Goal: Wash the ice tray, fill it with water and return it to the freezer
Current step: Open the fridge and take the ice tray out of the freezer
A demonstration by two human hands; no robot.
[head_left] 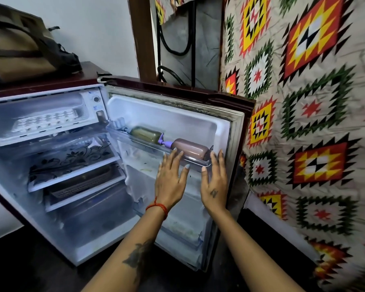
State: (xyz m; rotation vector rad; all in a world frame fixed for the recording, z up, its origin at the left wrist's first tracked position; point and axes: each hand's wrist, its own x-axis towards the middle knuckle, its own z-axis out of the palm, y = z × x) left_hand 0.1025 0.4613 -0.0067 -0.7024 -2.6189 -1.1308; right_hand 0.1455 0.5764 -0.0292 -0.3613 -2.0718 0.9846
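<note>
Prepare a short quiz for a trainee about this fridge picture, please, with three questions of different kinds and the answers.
1. True or false: the ice tray lies inside the freezer compartment.
2. Where do the two bottles, the green bottle and the brown bottle, lie? A) on the top door shelf B) on the floor C) on top of the fridge
3. Fill in: both the left hand and the right hand are ____ and hold nothing.

Key: 1 true; 2 A; 3 open.
</note>
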